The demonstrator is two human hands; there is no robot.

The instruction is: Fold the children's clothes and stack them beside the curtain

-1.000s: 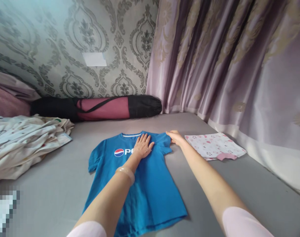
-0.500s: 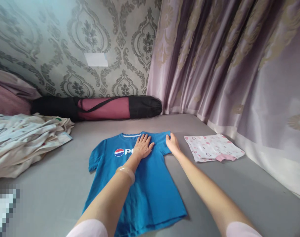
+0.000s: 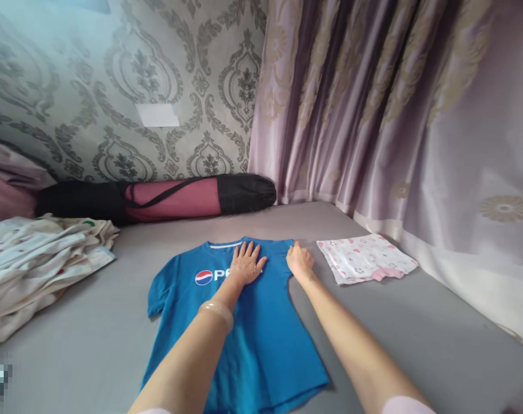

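A blue T-shirt (image 3: 261,333) with a Pepsi logo lies spread on the grey sheet, its collar toward the wall. My left hand (image 3: 246,265) rests flat on its chest with fingers spread, covering part of the lettering. At the right sleeve, my right hand (image 3: 300,260) has its fingers closed on the sleeve's edge. The left sleeve (image 3: 161,287) lies loose on the sheet. A bangle (image 3: 218,313) circles my left wrist.
A folded white printed garment (image 3: 365,259) with pink trim lies to the right. Crumpled pale cloth (image 3: 41,264) is heaped at left. A long black and maroon bag (image 3: 175,198) lies along the wall. Purple curtains (image 3: 356,115) hang at right.
My right hand has turned over and its fingers have curled in on the sleeve edge, which now looks gathered. My left hand stays flat on the shirt. The view has shifted slightly.
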